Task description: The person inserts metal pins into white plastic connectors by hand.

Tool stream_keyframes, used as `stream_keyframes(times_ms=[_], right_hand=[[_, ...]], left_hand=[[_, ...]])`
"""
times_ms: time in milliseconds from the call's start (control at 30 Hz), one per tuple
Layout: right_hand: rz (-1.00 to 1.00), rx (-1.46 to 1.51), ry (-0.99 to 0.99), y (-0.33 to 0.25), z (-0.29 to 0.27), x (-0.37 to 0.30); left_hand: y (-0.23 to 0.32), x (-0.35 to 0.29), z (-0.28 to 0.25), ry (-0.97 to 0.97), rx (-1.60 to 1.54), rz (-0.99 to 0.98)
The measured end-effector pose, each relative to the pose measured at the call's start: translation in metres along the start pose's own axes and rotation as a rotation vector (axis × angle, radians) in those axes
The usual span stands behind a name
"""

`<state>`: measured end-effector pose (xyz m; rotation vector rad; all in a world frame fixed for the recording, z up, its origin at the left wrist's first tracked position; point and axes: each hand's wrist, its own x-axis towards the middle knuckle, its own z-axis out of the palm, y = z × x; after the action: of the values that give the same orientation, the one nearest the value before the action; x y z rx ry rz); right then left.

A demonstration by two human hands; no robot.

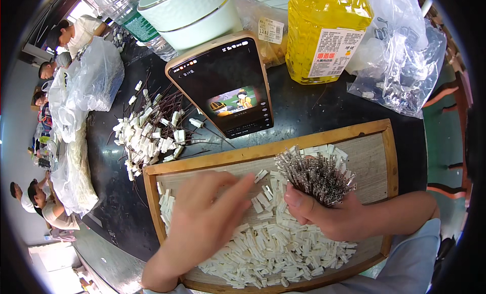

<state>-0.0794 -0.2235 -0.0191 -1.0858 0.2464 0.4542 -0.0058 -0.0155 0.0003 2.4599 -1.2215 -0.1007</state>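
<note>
My right hand is closed around a thick bundle of thin wires with metal terminals, their shiny ends pointing up and away from me. My left hand hovers over the left part of a wood-framed tray, smeared by motion. Its fingers reach right, toward loose white plastic connector housings; whether they pinch anything does not show. Housings lie heaped across the near part of the tray, and more lie behind the bundle. Left of the tray's far corner is a pile of dark wires with white connectors.
A phone playing a video leans against a pale green lidded container. Behind the tray stand a yellow bottle, a clear bottle and plastic bags. More bags line the black table's left edge. Several people sit further left.
</note>
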Motion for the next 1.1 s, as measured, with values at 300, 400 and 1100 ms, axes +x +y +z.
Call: stream_keyframes(times_ms=[300, 400, 1100], right_hand=[[-0.095, -0.160, -0.035, 0.000, 0.002, 0.000], [-0.014, -0.052, -0.034, -0.002, 0.002, 0.000], [0.069, -0.190, -0.071, -0.003, -0.001, -0.002]], left_hand=[[-0.007, 0.007, 0.019, -0.016, 0.087, 0.110], [-0.008, 0.006, 0.021, -0.019, 0.031, 0.106], [-0.004, 0.002, 0.005, 0.045, -0.884, -0.012]])
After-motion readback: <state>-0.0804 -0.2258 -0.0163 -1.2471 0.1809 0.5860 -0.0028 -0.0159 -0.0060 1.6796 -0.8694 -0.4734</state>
